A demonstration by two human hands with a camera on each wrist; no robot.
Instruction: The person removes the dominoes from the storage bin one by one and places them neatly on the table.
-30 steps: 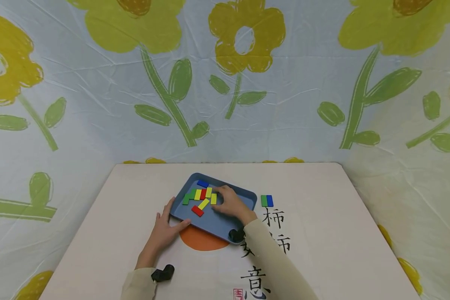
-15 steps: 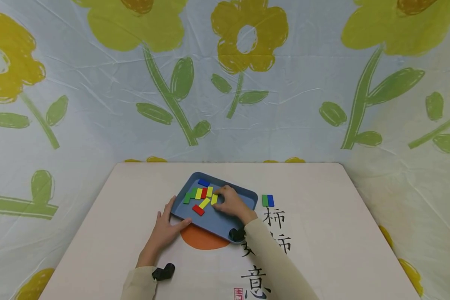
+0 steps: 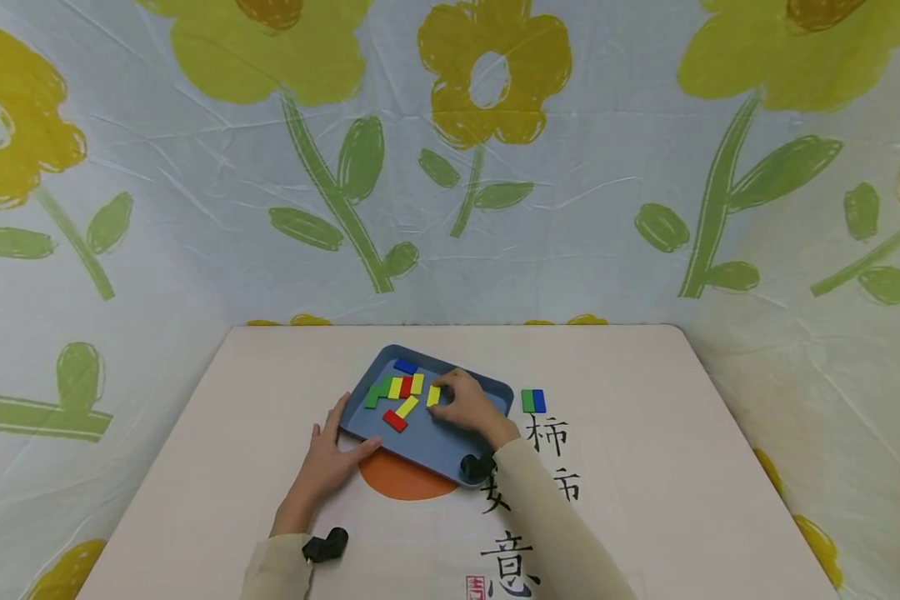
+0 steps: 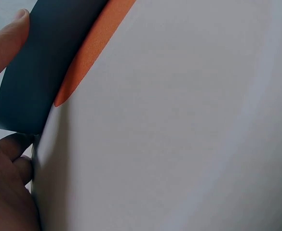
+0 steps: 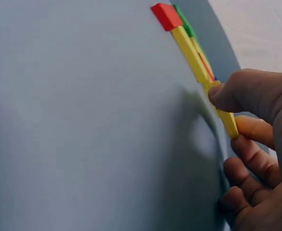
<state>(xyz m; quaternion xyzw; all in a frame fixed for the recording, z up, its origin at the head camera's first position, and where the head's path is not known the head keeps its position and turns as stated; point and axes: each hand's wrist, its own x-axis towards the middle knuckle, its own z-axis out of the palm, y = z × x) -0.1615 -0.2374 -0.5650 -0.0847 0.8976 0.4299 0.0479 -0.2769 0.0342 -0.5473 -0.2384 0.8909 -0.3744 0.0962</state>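
Observation:
A blue-grey tray point(image 3: 420, 446) lies slanted on the table, with several small coloured blocks in it. My left hand point(image 3: 328, 458) holds the tray's near left corner, thumb on the near side and fingers along the left side. In the left wrist view, the thumb point(image 4: 8, 45) lies against the tray's outer wall point(image 4: 44, 62). Inside the tray, my right hand point(image 3: 468, 407) pinches a yellow block point(image 3: 433, 396) between thumb and finger. The right wrist view shows this yellow block point(image 5: 227, 120) tilted in the pinch; whether it touches the tray floor I cannot tell.
Left of the pinched block lie a red block point(image 3: 394, 421), a slanted yellow block point(image 3: 407, 407), a blue block point(image 3: 405, 366) and a row of green, yellow and red pieces. Outside the tray, a green block point(image 3: 527, 402) and a blue block point(image 3: 539, 401) lie side by side.
My right hand has moved slightly right with the yellow block, widening the gap to the other blocks. The left hand and the tray stay in place.

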